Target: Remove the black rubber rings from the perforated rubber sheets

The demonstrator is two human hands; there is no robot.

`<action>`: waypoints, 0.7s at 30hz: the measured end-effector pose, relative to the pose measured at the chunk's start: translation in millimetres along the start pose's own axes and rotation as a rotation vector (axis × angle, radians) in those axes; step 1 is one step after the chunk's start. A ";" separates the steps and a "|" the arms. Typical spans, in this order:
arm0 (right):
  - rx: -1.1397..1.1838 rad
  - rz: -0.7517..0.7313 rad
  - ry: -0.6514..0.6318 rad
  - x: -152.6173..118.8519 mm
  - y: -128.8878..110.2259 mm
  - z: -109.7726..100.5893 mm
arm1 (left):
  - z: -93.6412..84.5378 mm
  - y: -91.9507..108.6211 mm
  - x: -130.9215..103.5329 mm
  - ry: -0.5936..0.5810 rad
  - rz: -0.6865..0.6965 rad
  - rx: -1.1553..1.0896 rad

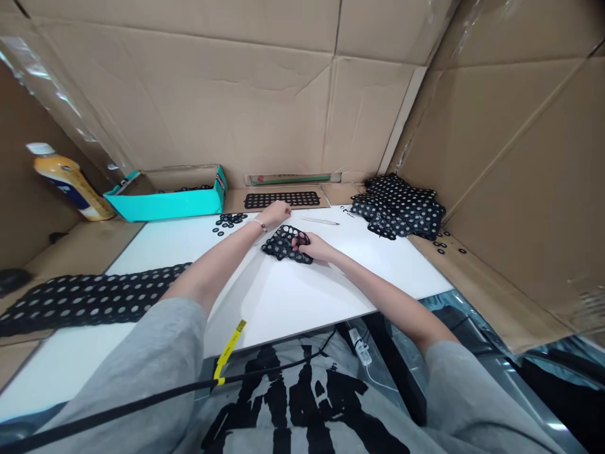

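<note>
Far L: 1 bottle (70,180), yellow-orange contents, white cap, leaning at upper L of frame. Below it, lower L: 1 long black mesh strip (94,296), lying flat, part hidden by L forearm.

Upper L: 1 teal box (165,203), open-topped; small black items (186,188) inside, qty. & type unclear. Just R of box, on white tabletop (331,296): loose black rings (229,222), approx. a dozen, some overlapping, exact no. unclear.

Upper ctr.: 1 black holed strip (282,200), flat. L hand (275,214) at its near edge; fingers bent, cannot tell if gripping anything.

Ctr. of frame: 1 crumpled mesh piece (286,243), black w/ round holes, on tabletop. R hand (314,247) at its R end, fingers grasping it. Above R hand: 1 pen (321,221), approx. horiz.

Upper R: 1 pile (401,205) of black mesh, layered, no. of pcs. unclear. Beside it, lower R: approx. 6 more rings (442,243) on cardboard (466,284).
</note>
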State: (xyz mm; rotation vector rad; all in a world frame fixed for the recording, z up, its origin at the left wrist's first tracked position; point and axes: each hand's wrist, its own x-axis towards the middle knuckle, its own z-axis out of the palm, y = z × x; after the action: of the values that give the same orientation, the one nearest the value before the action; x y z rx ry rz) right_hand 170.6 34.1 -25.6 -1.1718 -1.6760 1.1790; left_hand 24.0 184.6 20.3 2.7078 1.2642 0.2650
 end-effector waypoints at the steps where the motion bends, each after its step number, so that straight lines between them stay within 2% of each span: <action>1: -0.004 -0.002 -0.008 -0.8 -0.9 0.2 | 2.1 0.5 1.7 0.012 -0.022 -0.022; 4: -0.022 -0.015 -0.021 -3.5 -3.6 0.4 | -3.3 -4.5 -0.5 0.051 -0.080 -0.059; 7: -0.023 -0.023 -0.028 -5.2 -4.4 0.4 | -24.4 -29.6 -18.6 0.101 -0.116 -0.041; 10: -0.009 -0.016 -0.021 -4.9 -2.6 0.4 | -46.6 -71.1 -53.3 0.181 -0.176 0.002; 12: -0.009 -0.006 -0.012 -4.1 -0.5 0.5 | -53.6 -97.2 -80.4 0.153 -0.220 0.027; 15: -0.002 0.015 -0.002 -3.5 2.1 0.4 | -56.7 -115.3 -114.7 0.169 -0.213 0.055; 17: 0.008 0.022 -0.006 -4.1 2.8 0.2 | -66.1 -105.2 -130.4 0.253 -0.175 0.050; 18: 0.011 0.025 -0.007 -4.5 2.9 0.1 | -76.3 -92.5 -137.4 0.309 -0.155 0.027; 19: 0.014 0.027 -0.006 -5.1 2.7 0.1 | -90.8 -75.1 -144.9 0.373 -0.131 -0.023; 21: 0.016 0.035 0.004 -6.2 1.6 0.1 | -130.9 -30.9 -164.2 0.542 -0.085 -0.153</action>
State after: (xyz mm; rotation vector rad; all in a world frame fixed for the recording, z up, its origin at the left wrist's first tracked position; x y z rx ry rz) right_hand 172.8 28.4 -27.6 -1.1966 -1.6466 1.2087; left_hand -131.2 85.0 125.3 2.5250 1.3997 1.0933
